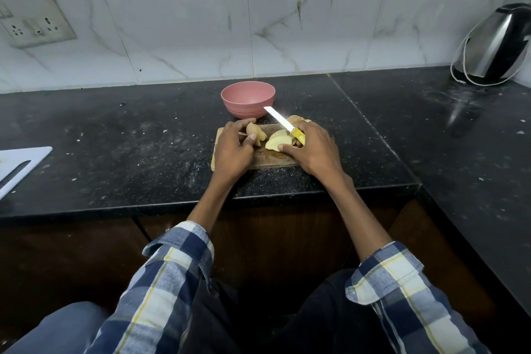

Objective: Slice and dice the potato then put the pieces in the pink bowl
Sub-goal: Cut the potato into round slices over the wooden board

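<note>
On the dark surface (143, 135), a white board (20, 164) lies far left and a steel kettle (494, 46) stands back right, both clear of the work. On the wooden cutting board (267, 156), the left hand (232, 149) grips a potato chunk (255, 132) while the right hand (313, 149) holds a yellow-handled knife (283, 121), blade raised, over pale slices (277, 141). Just behind stands the pink bowl (247, 99).

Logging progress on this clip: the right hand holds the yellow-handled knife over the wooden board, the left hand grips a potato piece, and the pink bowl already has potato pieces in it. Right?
Not quite. The head view shows the pink bowl empty; the potato slices lie on the board.
</note>
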